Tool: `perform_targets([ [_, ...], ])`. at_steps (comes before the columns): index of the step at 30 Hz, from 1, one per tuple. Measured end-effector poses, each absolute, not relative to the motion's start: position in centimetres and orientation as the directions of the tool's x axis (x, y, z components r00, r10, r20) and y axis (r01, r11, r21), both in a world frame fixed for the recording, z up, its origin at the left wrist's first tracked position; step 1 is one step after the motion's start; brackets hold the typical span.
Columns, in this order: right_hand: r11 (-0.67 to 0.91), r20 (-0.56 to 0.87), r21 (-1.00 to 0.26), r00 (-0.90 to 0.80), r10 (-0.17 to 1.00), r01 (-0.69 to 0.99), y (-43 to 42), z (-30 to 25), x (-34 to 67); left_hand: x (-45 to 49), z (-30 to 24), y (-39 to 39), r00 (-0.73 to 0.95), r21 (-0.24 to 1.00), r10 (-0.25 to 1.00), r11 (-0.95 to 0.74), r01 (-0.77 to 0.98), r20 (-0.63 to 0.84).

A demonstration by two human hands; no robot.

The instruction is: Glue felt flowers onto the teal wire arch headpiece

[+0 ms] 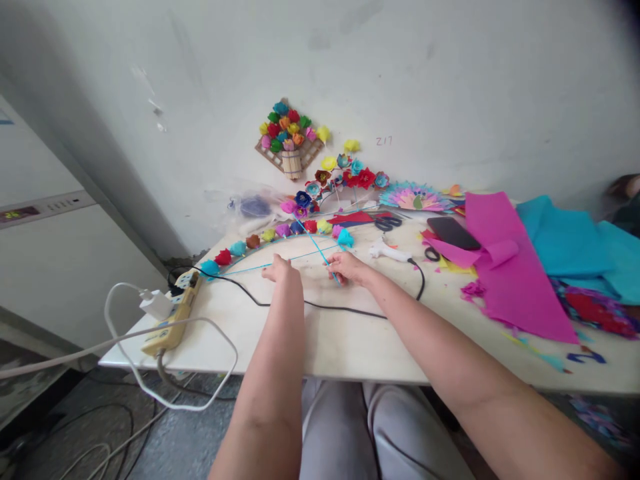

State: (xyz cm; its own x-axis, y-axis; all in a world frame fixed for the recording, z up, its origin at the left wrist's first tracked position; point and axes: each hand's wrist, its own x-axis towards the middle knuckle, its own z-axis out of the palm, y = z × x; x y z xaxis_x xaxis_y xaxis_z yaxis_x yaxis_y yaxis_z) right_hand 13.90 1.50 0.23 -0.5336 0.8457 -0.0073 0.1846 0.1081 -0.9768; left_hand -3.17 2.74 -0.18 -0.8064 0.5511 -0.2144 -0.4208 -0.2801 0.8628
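Note:
A curved bow (269, 235) trimmed with several coloured paper flowers lies on the table. A thin blue string (240, 270) runs between its two ends, each with a turquoise flower. My left hand (280, 268) is closed on this string, left of its middle. In my right hand (347, 267), the fingers pinch the lower part of a thin blue stick (315, 241). The stick slants up to the left across the string and bow. Its far tip meets a purple paper flower (300, 212); whether they are joined I cannot tell.
A black cable (345, 309) crosses in front of my hands from a white glue gun (393, 251). At left is a power strip (173, 327) with a white plug. Scissors (388, 223), a phone (453, 233) and pink paper (520, 280) lie right. Paper flowers (366, 177) stand behind.

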Motion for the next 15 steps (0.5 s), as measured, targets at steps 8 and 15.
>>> perform_targets([
  [8,0.091,-0.008,-0.982,-0.517,0.856,0.165,1.3,0.6,13.9,-3.8,0.5,2.5,-0.763,0.789,0.548,-0.273,-0.550,-0.342],
  [15,0.047,-0.018,-0.993,-0.547,0.837,0.104,1.2,0.7,13.7,-1.6,-0.2,2.5,-0.692,0.772,0.651,-0.249,-0.584,-0.313],
])
